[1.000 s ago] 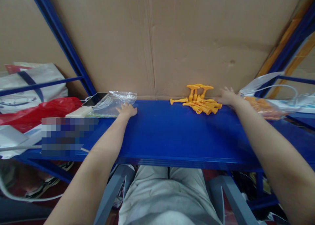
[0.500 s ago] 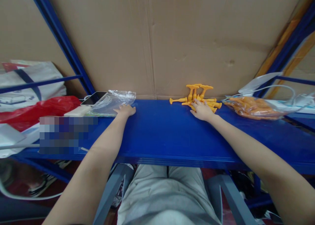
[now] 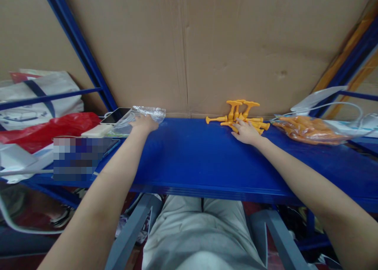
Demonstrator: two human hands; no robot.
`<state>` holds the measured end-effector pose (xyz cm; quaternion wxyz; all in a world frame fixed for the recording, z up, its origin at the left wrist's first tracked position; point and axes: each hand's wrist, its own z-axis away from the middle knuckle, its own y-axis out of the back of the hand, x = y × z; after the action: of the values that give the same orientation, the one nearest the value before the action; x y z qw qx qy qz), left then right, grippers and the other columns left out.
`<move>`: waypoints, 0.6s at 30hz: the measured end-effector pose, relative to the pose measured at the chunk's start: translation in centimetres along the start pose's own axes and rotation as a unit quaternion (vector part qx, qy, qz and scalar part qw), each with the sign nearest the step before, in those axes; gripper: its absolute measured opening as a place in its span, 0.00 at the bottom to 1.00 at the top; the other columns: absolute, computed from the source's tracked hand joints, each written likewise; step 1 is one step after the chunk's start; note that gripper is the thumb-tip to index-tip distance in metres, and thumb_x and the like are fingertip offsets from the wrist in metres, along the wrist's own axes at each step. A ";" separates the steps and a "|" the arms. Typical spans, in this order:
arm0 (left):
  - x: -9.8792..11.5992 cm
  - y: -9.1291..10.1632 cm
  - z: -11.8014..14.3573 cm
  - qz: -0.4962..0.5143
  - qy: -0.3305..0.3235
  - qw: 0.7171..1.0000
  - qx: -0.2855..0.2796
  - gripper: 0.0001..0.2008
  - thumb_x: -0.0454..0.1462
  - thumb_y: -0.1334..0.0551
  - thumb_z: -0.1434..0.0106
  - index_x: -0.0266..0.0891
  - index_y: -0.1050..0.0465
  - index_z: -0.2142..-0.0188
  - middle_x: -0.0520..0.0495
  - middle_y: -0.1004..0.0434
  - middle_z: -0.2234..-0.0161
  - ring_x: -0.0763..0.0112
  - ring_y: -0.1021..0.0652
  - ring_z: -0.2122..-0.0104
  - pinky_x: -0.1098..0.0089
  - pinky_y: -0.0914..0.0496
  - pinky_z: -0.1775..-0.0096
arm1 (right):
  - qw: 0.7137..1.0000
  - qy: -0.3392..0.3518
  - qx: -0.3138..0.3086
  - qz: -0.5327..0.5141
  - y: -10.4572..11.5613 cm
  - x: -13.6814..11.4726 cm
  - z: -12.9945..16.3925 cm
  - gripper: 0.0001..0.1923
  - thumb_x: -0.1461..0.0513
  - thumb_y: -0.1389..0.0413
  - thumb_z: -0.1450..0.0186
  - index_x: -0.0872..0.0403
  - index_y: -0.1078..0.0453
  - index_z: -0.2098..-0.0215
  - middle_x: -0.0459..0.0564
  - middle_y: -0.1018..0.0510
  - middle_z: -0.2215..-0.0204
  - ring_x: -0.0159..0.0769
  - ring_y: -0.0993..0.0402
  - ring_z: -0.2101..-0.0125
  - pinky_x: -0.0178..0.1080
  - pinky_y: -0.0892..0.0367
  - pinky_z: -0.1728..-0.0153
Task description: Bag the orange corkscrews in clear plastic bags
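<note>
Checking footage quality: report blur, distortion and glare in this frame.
Head view: wide-angle bend bows the shelf edge and posts; a pixelated block masks something at left; soft focus on the yellow parts under the right hand; faint glare on the clear bag by the left hand.

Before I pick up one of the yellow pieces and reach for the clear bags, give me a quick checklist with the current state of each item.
1. Right hand on the pile of yellow pieces: ok, fingers rest on its near edge.
2. Right grip closed on a piece: cannot tell, the fingers hide it.
3. Left hand at the clear plastic bags: ok, it lies on them.
4. Left grip holding a bag: cannot tell; the hand looks flat.
5. Blue shelf between the hands: ok, bare surface.
6. Phone beside the bags: not ok, it lies close to the left hand and could be nudged.
</note>
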<state>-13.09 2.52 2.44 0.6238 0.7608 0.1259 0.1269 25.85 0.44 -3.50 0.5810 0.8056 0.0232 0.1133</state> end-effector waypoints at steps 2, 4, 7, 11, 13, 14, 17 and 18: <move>-0.7 0.9 1.0 -0.002 0.000 1.000 -0.001 0.39 0.56 0.47 0.37 0.38 0.45 0.32 0.33 0.52 0.30 0.37 0.49 0.33 0.34 0.45 0.41 | 1.000 0.002 0.002 -0.002 0.1 0.0 0.0 0.27 0.56 0.54 0.31 0.58 0.35 0.38 0.64 0.41 0.34 0.56 0.40 0.37 0.61 0.45 0.39; -1.6 1.6 2.5 0.003 0.026 1.000 -0.014 0.38 0.54 0.49 0.35 0.39 0.49 0.31 0.35 0.56 0.29 0.39 0.53 0.32 0.33 0.45 0.42 | 1.000 -0.001 -0.001 -0.004 0.2 -0.1 0.1 0.27 0.56 0.54 0.31 0.59 0.35 0.38 0.65 0.41 0.34 0.56 0.40 0.37 0.60 0.45 0.39; -3.2 1.9 4.3 0.015 0.054 0.997 -0.053 0.35 0.49 0.54 0.32 0.34 0.51 0.31 0.37 0.65 0.28 0.41 0.58 0.31 0.31 0.49 0.41 | 1.000 -0.006 -0.017 -0.008 0.5 -0.2 0.0 0.28 0.56 0.54 0.31 0.60 0.36 0.37 0.66 0.42 0.33 0.56 0.42 0.36 0.60 0.47 0.38; -5.0 0.7 4.6 0.017 0.075 0.995 -0.060 0.36 0.52 0.57 0.31 0.35 0.55 0.30 0.40 0.73 0.28 0.40 0.58 0.31 0.34 0.50 0.39 | 1.000 -0.004 -0.020 -0.011 0.5 -0.2 -0.1 0.28 0.56 0.54 0.31 0.61 0.37 0.36 0.66 0.43 0.33 0.56 0.43 0.35 0.61 0.48 0.38; -5.5 -0.1 4.1 0.021 0.072 0.995 -0.059 0.38 0.53 0.58 0.31 0.33 0.58 0.29 0.39 0.75 0.28 0.39 0.57 0.31 0.39 0.51 0.37 | 1.000 -0.002 -0.015 -0.010 0.4 -0.1 -0.1 0.27 0.56 0.54 0.31 0.60 0.36 0.37 0.66 0.42 0.33 0.56 0.42 0.36 0.61 0.47 0.38; -5.7 -0.5 3.7 0.019 0.072 0.995 -0.060 0.38 0.52 0.58 0.31 0.32 0.59 0.29 0.38 0.75 0.29 0.40 0.57 0.31 0.42 0.52 0.36 | 1.000 -0.001 -0.012 -0.008 0.4 0.0 -0.1 0.27 0.56 0.54 0.31 0.59 0.35 0.38 0.65 0.42 0.33 0.56 0.42 0.36 0.61 0.47 0.38; -6.2 -1.8 2.8 0.014 0.074 0.995 -0.069 0.39 0.52 0.58 0.31 0.29 0.57 0.30 0.36 0.75 0.29 0.39 0.58 0.31 0.43 0.54 0.36 | 1.000 0.001 -0.009 -0.004 0.3 0.1 -0.1 0.27 0.56 0.54 0.31 0.58 0.35 0.38 0.64 0.42 0.33 0.56 0.41 0.36 0.60 0.45 0.39; -6.5 -2.2 2.4 0.020 0.062 0.996 -0.065 0.40 0.55 0.58 0.32 0.31 0.57 0.30 0.37 0.76 0.29 0.38 0.58 0.31 0.39 0.52 0.37 | 1.000 0.001 -0.009 -0.003 0.3 0.1 -0.1 0.27 0.56 0.54 0.31 0.58 0.35 0.38 0.64 0.42 0.33 0.56 0.41 0.36 0.60 0.45 0.39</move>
<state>-18.42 -1.56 -0.40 0.6602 0.7118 0.1402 0.1943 25.90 0.44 -3.20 0.5890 0.7999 0.0250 0.1122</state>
